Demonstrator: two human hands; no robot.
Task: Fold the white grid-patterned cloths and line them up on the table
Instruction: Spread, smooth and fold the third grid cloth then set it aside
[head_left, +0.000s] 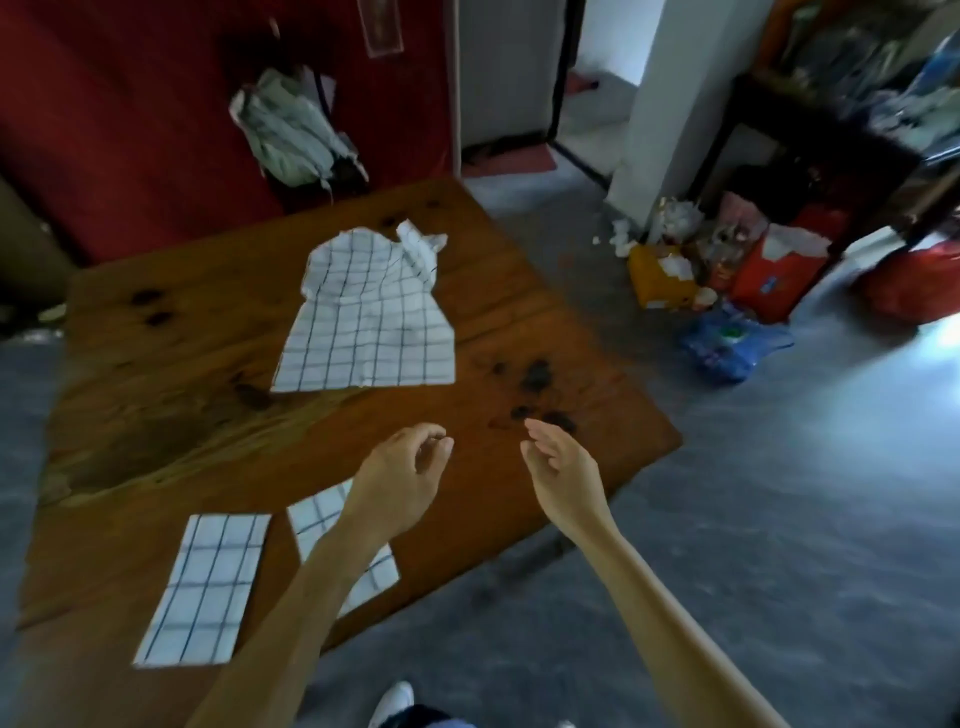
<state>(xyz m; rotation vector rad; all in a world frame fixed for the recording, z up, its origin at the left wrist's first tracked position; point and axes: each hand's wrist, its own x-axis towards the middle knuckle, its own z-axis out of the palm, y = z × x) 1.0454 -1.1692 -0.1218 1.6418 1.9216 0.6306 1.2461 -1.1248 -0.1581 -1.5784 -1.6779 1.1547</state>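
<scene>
Two folded grid cloths lie side by side at the near edge of the desk (156, 415): the left folded cloth (205, 590) and the right folded cloth (358, 551), partly hidden under the forearm. The unfolded grid cloth (363, 317) sprawls mid-desk, its far corner rumpled. Both hands hover empty short of it, apparently reaching: the left hand (402, 475) with loosely curled fingers, the right hand (563, 475) with straighter ones. Next comes gripping its near corners. No containers sit on the desk.

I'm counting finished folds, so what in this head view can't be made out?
- Second folded white grid-patterned cloth: the left forearm hides its middle, so its fold is unclear.
- Unfolded white grid-patterned cloth: its far corner is bunched up, hiding the edge.
- Pale bundle by the red wall: too blurred to identify.
</scene>
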